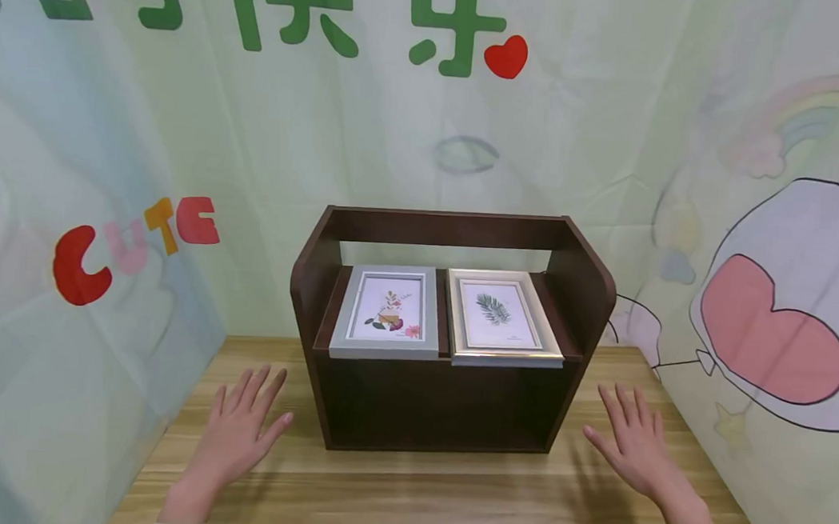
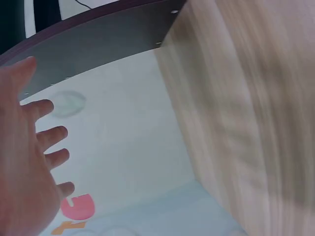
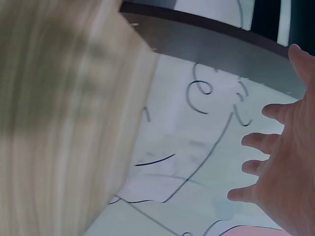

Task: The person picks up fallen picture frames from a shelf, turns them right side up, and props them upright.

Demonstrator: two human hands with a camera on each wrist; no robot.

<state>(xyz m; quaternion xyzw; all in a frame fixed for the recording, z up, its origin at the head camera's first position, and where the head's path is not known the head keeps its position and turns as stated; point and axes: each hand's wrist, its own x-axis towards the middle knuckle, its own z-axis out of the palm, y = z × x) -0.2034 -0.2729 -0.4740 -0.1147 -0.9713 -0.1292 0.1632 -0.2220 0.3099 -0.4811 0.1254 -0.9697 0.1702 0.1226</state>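
Left hand (image 1: pixel 240 423) at eight o'clock, right hand (image 1: pixel 635 447) at four, both empty, spread. Floral picture frame (image 1: pixel 388 310), leaf picture frame (image 1: pixel 501 319) lie on brown shelf (image 1: pixel 450 230), twelve o'clock. Likely between steps; any grasp needs reaching inward.

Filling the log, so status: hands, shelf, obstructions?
Left hand, right hand: empty, fingers spread. Brown shelf between them, holding gray frame, gold frame. No obstruction visible.

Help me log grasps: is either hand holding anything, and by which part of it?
Nothing is held: the left hand and the right hand are both empty, on either side of the dark brown, box-shaped wooden shelf.
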